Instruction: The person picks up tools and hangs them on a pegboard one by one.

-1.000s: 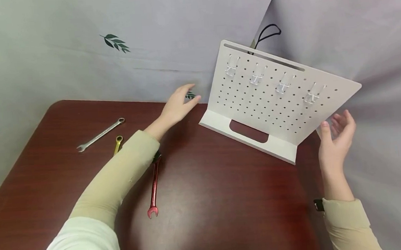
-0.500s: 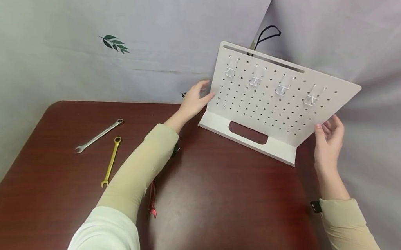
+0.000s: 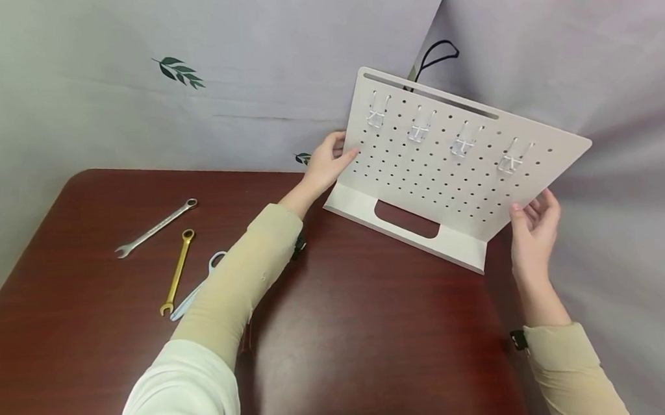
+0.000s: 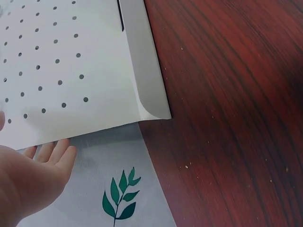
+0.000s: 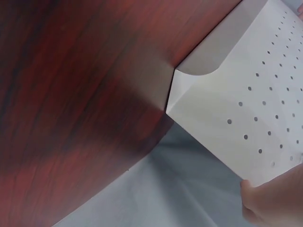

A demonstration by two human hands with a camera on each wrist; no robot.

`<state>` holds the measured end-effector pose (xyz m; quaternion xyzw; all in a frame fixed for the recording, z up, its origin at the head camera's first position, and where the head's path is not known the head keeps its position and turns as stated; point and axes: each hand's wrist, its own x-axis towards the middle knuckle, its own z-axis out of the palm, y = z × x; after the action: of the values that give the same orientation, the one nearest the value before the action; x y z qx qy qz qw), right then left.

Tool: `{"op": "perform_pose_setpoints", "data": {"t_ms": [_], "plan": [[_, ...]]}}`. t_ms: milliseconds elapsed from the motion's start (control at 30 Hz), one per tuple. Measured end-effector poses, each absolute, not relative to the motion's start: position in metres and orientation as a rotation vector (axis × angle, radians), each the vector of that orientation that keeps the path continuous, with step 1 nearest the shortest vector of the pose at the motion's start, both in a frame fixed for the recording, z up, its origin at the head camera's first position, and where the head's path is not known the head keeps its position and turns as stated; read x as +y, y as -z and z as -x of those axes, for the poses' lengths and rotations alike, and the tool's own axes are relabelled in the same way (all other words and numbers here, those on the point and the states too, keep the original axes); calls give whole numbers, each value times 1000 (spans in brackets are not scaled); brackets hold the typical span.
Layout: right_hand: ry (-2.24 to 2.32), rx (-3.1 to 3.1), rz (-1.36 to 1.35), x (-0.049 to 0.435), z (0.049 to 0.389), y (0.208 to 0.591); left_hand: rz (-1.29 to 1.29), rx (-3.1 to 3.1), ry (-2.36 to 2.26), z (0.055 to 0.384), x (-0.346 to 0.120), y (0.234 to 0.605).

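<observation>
A white pegboard stand leans back on its base on the table, several clear hooks in its upper holes. My left hand holds the board's left edge, thumb over the front and fingers behind. At the opposite edge, my right hand grips with its thumb at the front and fingers curled behind. In the left wrist view, the left fingers reach under the board's edge. The right wrist view has the right hand at the board's side edge.
On the dark red table lie a silver wrench and a yellow wrench. Pale blue scissors and a red wrench are partly hidden by the left sleeve. Behind the board, a black strap loop hangs near the cloth backdrop.
My left hand has moved right to the board's left edge, and my right hand has come in to its right edge. The scissors have come into sight beside the left sleeve.
</observation>
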<state>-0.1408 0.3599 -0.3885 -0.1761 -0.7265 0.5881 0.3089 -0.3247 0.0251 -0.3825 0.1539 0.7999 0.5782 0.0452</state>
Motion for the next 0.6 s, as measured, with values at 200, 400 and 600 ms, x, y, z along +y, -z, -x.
{"op": "perform_pose_setpoints", "data": {"t_ms": [200, 400, 600], "plan": [[-1561, -1891, 465, 357, 141, 386, -480, 2429, -1758, 325, 27, 380], [-1554, -1905, 476, 353, 140, 384, -507, 2466, -1700, 325, 27, 381], [-1531, -1947, 473, 353, 140, 383, -515, 2488, -1661, 322, 23, 381]]}}
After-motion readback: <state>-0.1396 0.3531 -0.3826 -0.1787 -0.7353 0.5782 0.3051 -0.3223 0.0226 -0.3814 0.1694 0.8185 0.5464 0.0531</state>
